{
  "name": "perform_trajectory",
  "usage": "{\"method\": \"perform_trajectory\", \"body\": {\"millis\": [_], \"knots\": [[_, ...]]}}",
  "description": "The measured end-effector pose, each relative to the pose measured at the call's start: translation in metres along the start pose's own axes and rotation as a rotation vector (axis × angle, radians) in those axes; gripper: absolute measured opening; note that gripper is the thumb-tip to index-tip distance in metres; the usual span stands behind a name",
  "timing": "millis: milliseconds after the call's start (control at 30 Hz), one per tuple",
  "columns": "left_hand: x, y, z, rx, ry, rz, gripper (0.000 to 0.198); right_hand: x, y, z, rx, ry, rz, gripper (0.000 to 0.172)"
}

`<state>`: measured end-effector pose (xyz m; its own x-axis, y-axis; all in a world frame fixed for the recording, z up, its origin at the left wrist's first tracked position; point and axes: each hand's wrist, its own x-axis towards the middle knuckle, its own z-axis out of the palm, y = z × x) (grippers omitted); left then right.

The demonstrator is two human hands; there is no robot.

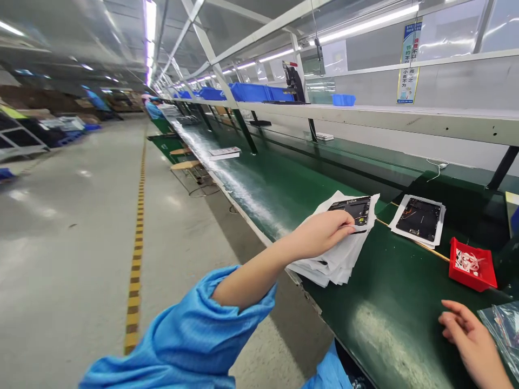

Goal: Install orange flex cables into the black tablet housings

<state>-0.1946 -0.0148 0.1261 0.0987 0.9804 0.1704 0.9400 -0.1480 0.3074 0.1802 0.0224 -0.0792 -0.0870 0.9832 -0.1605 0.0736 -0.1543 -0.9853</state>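
Observation:
My left hand (324, 232) reaches out to a black flat panel (352, 208) that lies on top of a stack of white foam sheets (336, 259); its fingers are closed on the panel's near edge. My right hand (470, 340) rests low on the green bench (389, 313), fingers loosely spread, holding nothing, next to a clear plastic bag (503, 329). A second black panel (419, 219) lies on its own white sheets further right.
A red bin (472, 266) with small white parts stands at the right. Blue bins (251, 92) line the overhead shelf. The long green bench runs away to the left rear; a stool (186, 165) and a grey aisle with a yellow line lie left.

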Motion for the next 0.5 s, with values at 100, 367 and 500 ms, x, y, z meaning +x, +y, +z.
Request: {"method": "perform_trajectory", "body": {"millis": [100, 367, 500], "knots": [[0.013, 0.023, 0.020, 0.007, 0.045, -0.018, 0.027, -0.017, -0.023, 0.054, 0.185, -0.232, -0.023, 0.066], [0.024, 0.054, 0.079, 0.036, 0.029, -0.024, 0.025, -0.008, -0.087, 0.171, 0.836, -0.465, 0.123, 0.062], [0.012, 0.036, 0.072, 0.006, 0.004, 0.007, 0.017, 0.011, -0.083, 0.193, 0.818, -0.336, 0.166, 0.050]]}}
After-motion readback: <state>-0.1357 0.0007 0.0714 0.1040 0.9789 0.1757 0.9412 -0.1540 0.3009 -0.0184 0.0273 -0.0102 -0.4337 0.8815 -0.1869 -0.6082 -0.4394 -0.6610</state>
